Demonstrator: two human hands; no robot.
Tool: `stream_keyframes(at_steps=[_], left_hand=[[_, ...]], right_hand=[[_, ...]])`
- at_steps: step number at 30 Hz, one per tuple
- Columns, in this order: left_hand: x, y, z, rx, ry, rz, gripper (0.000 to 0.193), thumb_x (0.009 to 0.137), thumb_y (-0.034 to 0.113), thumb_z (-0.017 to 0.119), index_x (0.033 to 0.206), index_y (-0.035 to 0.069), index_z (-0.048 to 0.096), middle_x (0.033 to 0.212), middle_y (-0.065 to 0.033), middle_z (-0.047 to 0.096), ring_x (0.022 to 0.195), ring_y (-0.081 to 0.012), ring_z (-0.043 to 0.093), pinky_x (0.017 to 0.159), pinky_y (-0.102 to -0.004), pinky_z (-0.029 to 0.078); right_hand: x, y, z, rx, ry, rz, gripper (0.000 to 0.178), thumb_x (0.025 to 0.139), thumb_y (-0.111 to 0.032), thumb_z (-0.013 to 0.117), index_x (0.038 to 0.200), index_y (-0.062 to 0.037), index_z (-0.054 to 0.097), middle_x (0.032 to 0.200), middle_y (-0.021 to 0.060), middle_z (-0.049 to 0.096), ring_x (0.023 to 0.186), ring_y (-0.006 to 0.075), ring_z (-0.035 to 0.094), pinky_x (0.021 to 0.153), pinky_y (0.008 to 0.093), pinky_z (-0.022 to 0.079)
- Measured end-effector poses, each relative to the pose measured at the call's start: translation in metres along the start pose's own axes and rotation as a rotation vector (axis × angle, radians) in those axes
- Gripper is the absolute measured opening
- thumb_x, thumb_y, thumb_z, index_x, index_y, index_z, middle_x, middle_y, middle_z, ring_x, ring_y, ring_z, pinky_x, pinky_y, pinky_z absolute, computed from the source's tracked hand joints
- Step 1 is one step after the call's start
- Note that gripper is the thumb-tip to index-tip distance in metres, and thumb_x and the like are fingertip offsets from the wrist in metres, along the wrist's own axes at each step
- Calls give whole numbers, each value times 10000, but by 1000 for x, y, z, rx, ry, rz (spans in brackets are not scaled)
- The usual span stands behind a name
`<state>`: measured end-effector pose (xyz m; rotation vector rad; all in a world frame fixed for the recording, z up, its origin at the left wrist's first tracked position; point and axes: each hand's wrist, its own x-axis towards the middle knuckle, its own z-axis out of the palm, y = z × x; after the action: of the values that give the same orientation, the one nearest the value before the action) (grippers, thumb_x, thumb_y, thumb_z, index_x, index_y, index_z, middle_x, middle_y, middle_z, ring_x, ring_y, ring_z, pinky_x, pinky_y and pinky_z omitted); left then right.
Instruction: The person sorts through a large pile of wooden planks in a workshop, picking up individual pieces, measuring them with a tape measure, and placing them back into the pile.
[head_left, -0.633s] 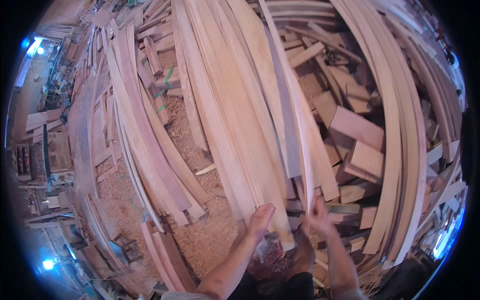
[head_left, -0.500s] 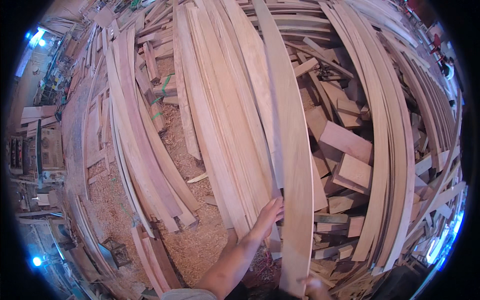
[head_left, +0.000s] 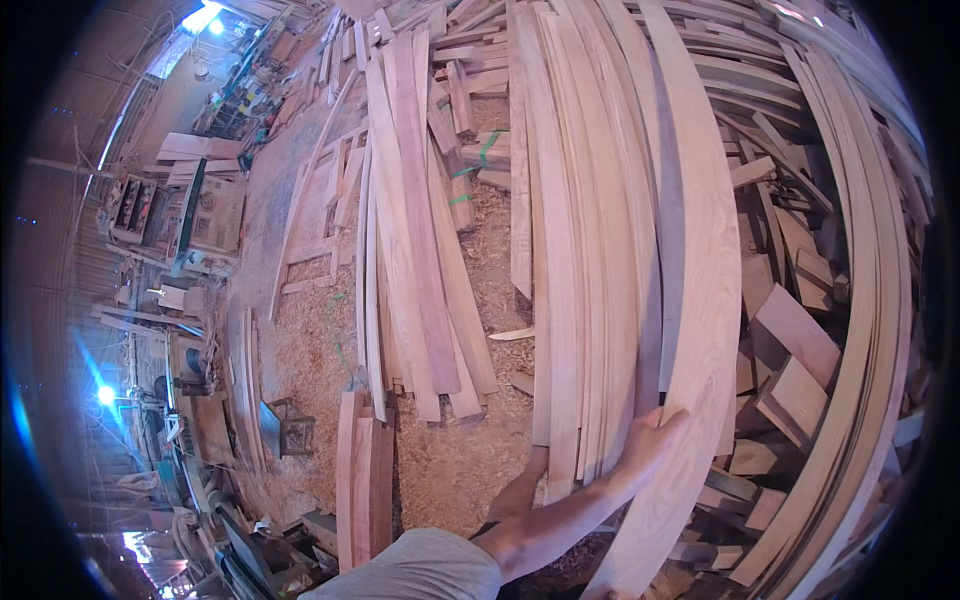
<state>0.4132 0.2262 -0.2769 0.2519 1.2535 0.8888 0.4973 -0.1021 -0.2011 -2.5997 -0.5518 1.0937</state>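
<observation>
A long, wide wooden plank (head_left: pixel 705 300) runs from the lower edge up to the far side, its broad pale face turned up toward me. My left hand (head_left: pixel 652 437) is closed on the plank's left edge, and its fingertips are partly hidden. My right hand does not show clearly at the lower edge, where the near end of the plank leaves the picture. Just left of the held plank lies a stack of long boards (head_left: pixel 590 240), running in nearly the same direction.
Another group of boards (head_left: pixel 420 220) lies farther left on a floor covered with wood shavings (head_left: pixel 310 370). On the right are a pile of wood offcuts (head_left: pixel 800 340) and a stack of long curved boards (head_left: pixel 865 300). A small frame-like stool (head_left: pixel 288 428) stands at left.
My view has swung left, so the boards appear farther right. The held plank now leans more, its broad face showing more. My left hand keeps its edge; my right hand has dropped out of view.
</observation>
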Motion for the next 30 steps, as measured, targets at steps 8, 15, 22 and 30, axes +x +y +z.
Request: stream_keyframes(at_steps=[8,15,22,30], left_hand=[[-25,100,-126,218,295,200,305,944,234,644,1106,-23,638,994,-99,695,870,-137,637,769,-283,519],[50,211,-360,685,659,397,605,910,385,629,1310,-50,503,1196,-195,613,1102,-248,586,967,-377,456],[39,217,-490,1014,815,418,622,919,289,652,1384,-52,418,1373,-204,504,1208,-277,529,1008,-373,434],[-54,-85,-437,883,322,-136,167,935,124,618,1079,41,607,818,26,599,728,-81,565,621,-256,488]], right_hand=[[13,28,102,50,-309,-190,483,732,-294,834,1025,29,625,862,117,646,775,220,575,722,387,502],[-32,-114,285,693,-1021,-286,301,875,-286,696,976,-19,600,873,120,643,785,227,579,798,353,485],[85,-104,429,-545,-483,-987,795,818,-573,667,1311,28,502,1147,292,585,1028,387,616,936,477,457],[321,-143,266,-757,145,-631,765,768,-560,715,1190,59,565,1398,272,419,1309,377,419,1048,454,403]])
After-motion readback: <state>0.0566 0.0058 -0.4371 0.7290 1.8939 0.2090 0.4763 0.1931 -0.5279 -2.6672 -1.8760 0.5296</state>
